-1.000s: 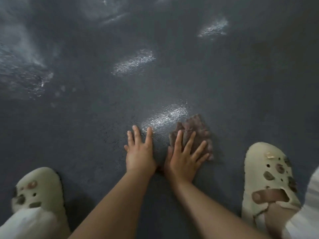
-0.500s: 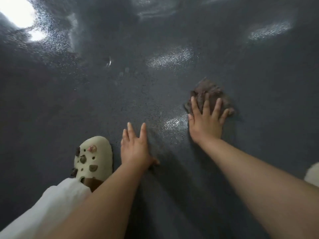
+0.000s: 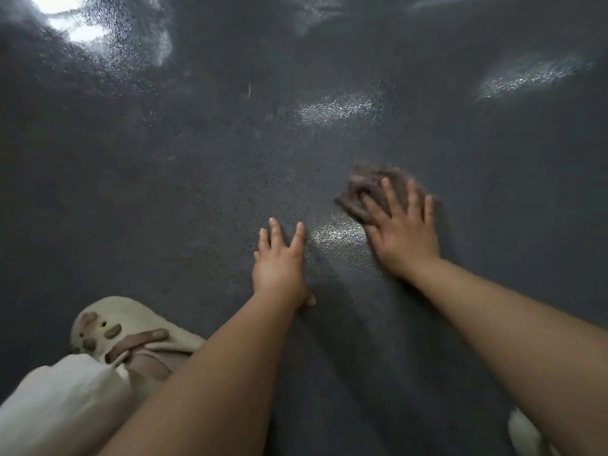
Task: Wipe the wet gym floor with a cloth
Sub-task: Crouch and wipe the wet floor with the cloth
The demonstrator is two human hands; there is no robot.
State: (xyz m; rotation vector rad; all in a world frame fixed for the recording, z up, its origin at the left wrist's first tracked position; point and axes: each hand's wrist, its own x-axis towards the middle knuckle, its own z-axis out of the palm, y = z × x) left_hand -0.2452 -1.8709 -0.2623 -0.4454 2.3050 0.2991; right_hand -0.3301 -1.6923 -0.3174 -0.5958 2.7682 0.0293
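The brown cloth (image 3: 368,189), crumpled and blurred, lies under the right hand (image 3: 403,232), whose straight, spread fingers press it flat. The left hand (image 3: 279,261) rests beside, fingers apart, on the floor (image 3: 197,179). Dark wet floor spreads wide beyond the fingertips.

Indoor room with a dark rubber-type floor, as in a gym; nothing else of the place shows.

The floor (image 3: 204,179) fills the head view: dark grey-blue, one continuous sheet, finely pebbled in texture, no seams or tiles visible. Wet sheen in patches; elongated bright reflections (image 3: 339,108) lie across it, like overhead strip lights mirrored in water, and a larger glare (image 3: 70,19) sits at top left. No walls, equipment or furniture in view. A person crouches low over it, wearing a cream clog-style sandal (image 3: 131,327) and a pale trouser leg (image 3: 62,406).
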